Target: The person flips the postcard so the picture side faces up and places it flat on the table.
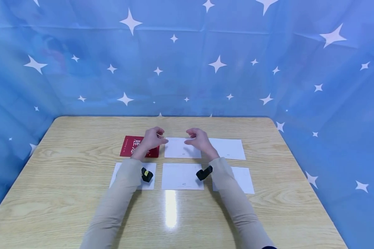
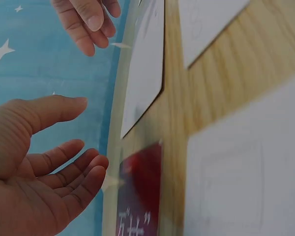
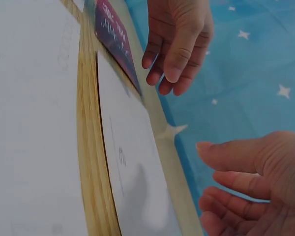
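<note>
Both hands hover over the back row of cards, with bare space between them. The left hand (image 1: 152,139) is above the right part of a red card (image 1: 133,144) with white characters; its fingers are relaxed and hold nothing, as the left wrist view also shows. Facing it, the right hand (image 1: 199,139) hangs over the right part of a white card (image 1: 176,148), thumb and fingers apart. That white card lies flat beside the red one, and the right hand's shadow falls on it. Another white card (image 1: 229,149) lies right of the right hand.
A front row holds a white card (image 1: 149,180) under the left forearm, a middle white card (image 1: 182,177) and a white card (image 1: 243,180) partly behind the right forearm. The wooden table (image 1: 62,180) ends at a blue starry curtain (image 1: 187,52).
</note>
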Tool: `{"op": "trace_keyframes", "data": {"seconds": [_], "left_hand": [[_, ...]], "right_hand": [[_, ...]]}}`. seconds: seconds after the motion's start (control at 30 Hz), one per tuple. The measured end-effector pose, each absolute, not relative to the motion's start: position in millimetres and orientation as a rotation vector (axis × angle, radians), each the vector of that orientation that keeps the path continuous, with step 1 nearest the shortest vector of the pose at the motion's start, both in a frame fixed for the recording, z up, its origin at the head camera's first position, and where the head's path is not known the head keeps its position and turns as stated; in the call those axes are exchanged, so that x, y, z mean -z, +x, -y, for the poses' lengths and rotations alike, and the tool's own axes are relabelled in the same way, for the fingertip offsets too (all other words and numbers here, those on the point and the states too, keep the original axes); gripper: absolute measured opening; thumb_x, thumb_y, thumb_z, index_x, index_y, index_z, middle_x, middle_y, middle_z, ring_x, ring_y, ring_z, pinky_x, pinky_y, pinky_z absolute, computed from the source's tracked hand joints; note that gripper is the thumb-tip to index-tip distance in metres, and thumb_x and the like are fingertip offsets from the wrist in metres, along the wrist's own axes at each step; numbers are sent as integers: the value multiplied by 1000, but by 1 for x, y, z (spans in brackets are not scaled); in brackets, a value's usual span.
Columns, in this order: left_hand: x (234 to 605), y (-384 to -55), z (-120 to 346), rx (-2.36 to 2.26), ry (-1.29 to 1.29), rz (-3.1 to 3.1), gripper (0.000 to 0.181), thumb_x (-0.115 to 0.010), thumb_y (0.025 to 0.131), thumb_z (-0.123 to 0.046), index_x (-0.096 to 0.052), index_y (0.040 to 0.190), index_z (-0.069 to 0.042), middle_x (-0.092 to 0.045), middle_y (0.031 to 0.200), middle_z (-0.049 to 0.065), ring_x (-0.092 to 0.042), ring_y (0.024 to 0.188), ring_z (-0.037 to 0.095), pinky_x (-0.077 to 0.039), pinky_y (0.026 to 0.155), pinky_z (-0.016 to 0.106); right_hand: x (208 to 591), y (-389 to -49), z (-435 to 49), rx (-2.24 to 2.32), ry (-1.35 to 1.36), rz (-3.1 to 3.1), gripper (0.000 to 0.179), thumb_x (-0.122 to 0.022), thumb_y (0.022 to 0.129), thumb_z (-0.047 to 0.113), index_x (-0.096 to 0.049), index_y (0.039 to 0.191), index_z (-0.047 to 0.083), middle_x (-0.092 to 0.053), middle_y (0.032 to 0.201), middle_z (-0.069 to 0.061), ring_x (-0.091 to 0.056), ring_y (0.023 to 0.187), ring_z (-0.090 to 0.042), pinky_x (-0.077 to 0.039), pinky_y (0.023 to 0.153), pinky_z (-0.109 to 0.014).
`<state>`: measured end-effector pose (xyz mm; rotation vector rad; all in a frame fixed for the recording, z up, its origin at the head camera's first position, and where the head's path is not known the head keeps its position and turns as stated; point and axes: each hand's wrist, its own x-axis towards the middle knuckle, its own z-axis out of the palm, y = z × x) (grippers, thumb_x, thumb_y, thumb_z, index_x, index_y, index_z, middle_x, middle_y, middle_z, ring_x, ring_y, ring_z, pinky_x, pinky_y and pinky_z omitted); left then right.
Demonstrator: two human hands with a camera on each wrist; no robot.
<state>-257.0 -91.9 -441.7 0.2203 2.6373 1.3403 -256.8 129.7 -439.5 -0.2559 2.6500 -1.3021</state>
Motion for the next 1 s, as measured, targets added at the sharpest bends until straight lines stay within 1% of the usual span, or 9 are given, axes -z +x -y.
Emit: {"op": "trace_keyframes", "data": {"seconds": [0.23, 0.33, 0.47, 0.7, 0.9, 1.0], "left_hand": [[445, -261, 78, -1306, 206, -2605, 49, -70, 82, -9, -50, 124, 6, -53, 119, 21, -52, 104, 31, -47, 89, 38], [446, -263, 75, -1264, 202, -2614, 50, -70, 81, -8, -50, 124, 6, -53, 119, 21, -51, 105, 31, -46, 90, 39], [448, -266, 71, -1207, 199, -2634, 52, -72, 79, -8, -51, 123, 6, -54, 118, 20, -51, 106, 31, -45, 91, 39], [450, -266, 66, -1127, 185, -2676, 55, -74, 76, -8, -51, 124, 6, -55, 119, 19, -51, 108, 30, -44, 94, 39], [450, -266, 62, -1064, 201, -2719, 54, -74, 74, -5, -53, 122, 7, -53, 118, 20, -49, 107, 31, -44, 94, 39], [450, -265, 60, -1029, 200, -2734, 52, -74, 74, -5, -54, 120, 7, -52, 116, 19, -48, 105, 30, -44, 93, 38]], "right_hand": [[441, -256, -147, 1285, -258, -2661, 46, -69, 83, 5, -54, 126, -3, -55, 123, -19, -51, 110, -32, -45, 90, -41], [445, -257, -151, 1235, -241, -2686, 47, -71, 82, 6, -54, 125, -2, -55, 122, -18, -51, 110, -31, -44, 92, -40], [449, -259, -153, 1161, -203, -2724, 49, -73, 80, 7, -55, 124, -1, -56, 120, -16, -51, 107, -29, -44, 90, -39], [453, -259, -154, 1102, -180, -2732, 51, -74, 78, 4, -55, 124, -2, -55, 118, -17, -51, 108, -29, -43, 92, -38], [453, -261, -155, 1044, -209, -2742, 51, -75, 76, 3, -55, 123, -4, -52, 107, -15, -47, 94, -26, -43, 83, -36], [453, -263, -155, 993, -225, -2742, 50, -76, 76, 4, -56, 122, -3, -50, 103, -13, -44, 90, -25, -42, 80, -35]]}}
